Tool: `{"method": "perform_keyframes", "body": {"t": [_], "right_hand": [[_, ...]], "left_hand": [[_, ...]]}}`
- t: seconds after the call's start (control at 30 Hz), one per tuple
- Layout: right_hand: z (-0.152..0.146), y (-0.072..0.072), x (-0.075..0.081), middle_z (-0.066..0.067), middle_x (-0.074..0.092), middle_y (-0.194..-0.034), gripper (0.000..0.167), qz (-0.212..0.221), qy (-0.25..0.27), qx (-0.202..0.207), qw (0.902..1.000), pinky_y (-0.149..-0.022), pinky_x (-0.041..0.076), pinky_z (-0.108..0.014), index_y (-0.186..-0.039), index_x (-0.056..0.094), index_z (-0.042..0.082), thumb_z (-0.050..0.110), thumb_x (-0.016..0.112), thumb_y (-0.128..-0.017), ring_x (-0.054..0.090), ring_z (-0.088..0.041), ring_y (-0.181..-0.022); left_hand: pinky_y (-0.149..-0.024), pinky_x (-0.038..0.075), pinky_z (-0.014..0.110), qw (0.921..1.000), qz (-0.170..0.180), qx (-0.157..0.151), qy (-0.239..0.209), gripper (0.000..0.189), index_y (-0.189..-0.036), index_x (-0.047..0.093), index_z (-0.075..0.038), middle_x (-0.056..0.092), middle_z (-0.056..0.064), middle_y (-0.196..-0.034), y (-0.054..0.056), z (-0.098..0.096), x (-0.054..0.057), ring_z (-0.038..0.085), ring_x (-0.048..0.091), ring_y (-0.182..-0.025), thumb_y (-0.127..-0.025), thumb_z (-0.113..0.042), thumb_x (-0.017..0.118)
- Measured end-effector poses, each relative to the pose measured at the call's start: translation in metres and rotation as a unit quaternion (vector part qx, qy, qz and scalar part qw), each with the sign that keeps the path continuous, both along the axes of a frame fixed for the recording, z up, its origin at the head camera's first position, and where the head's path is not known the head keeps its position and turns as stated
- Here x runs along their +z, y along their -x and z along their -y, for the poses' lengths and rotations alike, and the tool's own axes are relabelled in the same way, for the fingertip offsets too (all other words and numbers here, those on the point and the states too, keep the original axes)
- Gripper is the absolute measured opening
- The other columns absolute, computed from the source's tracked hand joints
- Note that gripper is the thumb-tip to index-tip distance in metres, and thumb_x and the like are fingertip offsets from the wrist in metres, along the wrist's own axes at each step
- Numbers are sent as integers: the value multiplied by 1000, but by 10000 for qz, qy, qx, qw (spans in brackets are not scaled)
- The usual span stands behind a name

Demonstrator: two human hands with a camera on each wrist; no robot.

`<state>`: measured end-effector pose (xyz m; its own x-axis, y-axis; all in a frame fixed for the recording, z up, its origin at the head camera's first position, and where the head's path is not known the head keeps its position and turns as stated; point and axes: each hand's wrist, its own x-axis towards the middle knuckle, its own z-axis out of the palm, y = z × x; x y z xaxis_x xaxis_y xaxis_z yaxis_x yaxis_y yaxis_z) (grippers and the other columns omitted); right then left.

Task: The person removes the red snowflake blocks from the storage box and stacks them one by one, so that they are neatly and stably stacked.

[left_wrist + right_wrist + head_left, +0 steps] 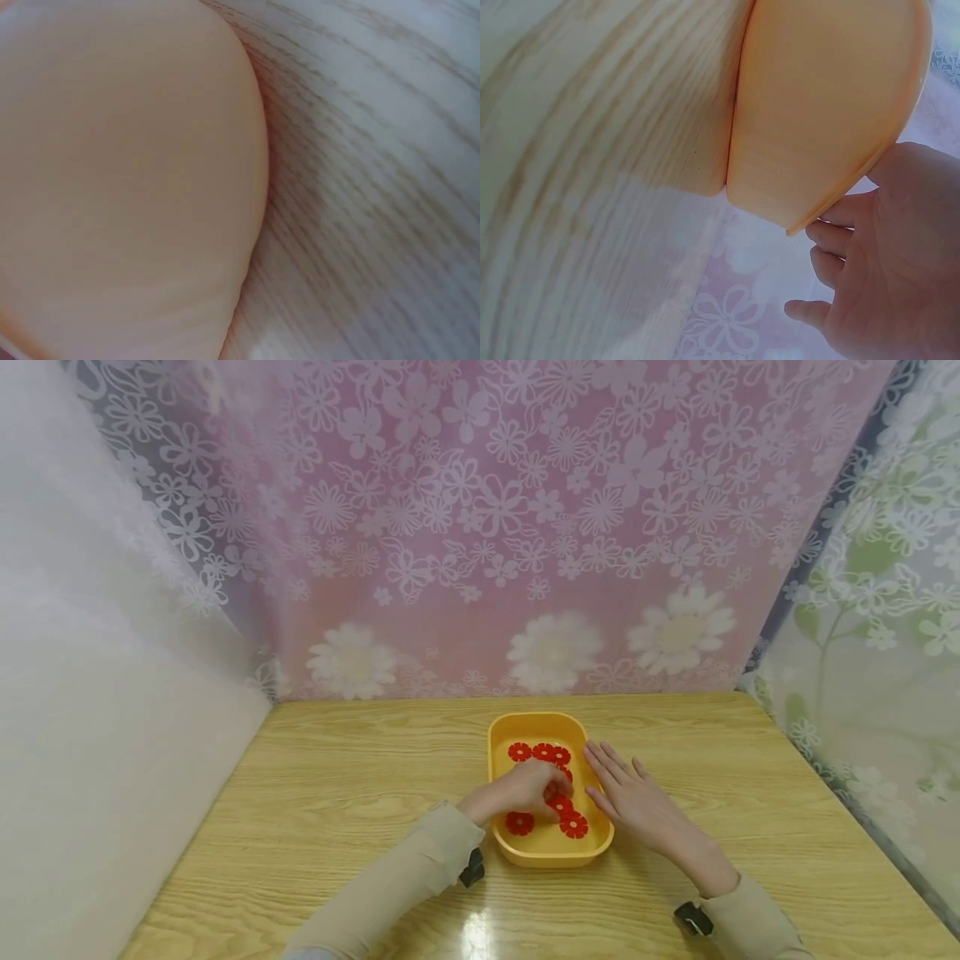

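A yellow plastic tray (551, 860) with rounded corners holds several red notched discs (574, 825), like flower-shaped building pieces. My left hand (528, 787) reaches over the tray's left side, fingers curled down among the discs. Its thumb and fingertips are right at one red disc (562, 807); I cannot tell whether they pinch it. The right hand (637, 797) lies along the tray's right rim, fingers straight, fingertips at the edge. In the right wrist view that hand (900, 255) is beside the tray's outer wall (817, 112). Only the tray's wall (127, 165) shows in the left wrist view, with the left hand hidden.
The tray stands on a wood-grain table (360, 793). A pink flowered curtain (487, 527) hangs behind the table's back edge. To the left is a pale cloth (112, 652), and a flowered cloth (885, 610) is at the right.
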<state>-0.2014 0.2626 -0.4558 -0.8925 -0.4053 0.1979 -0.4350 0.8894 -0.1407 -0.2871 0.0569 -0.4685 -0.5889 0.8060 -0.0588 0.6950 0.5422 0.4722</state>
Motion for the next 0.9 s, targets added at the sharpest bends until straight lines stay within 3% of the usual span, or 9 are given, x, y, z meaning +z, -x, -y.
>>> {"method": "perform_keyframes", "body": {"t": [0.17,0.37,0.5,0.9], "right_hand": [[0,0,0,-17,33,-162,63,-59,64,52,9999,-115,26,-69,-156,35,0,33,53,-106,30,-39,-149],[-1,-2,2,-18,32,-162,65,30,189,40,9998,-116,24,-69,-156,34,-1,35,53,-105,28,-39,-150],[-2,-2,2,-17,30,-163,66,122,142,31,9998,-117,22,-68,-157,32,0,36,53,-106,27,-38,-150],[3,-4,2,-17,33,-162,61,-99,-2,69,9999,-116,28,-67,-155,36,-1,29,53,-106,31,-38,-148]], "left_hand": [[-77,47,12,9998,-130,136,79,39,-116,75,-10,72,-6,-104,1,4,3,6,57,-86,-81,-23,87],[-85,50,16,9988,-332,307,-165,35,-113,76,-11,71,-5,-104,1,12,14,7,60,-94,-81,-21,87],[-84,49,16,9971,-541,476,-252,35,-114,76,-13,70,-6,-104,2,19,20,8,60,-95,-82,-25,87],[-84,53,20,9927,-461,818,-751,41,-121,73,-9,69,1,-110,0,46,43,15,64,-99,-85,-25,85]]}}
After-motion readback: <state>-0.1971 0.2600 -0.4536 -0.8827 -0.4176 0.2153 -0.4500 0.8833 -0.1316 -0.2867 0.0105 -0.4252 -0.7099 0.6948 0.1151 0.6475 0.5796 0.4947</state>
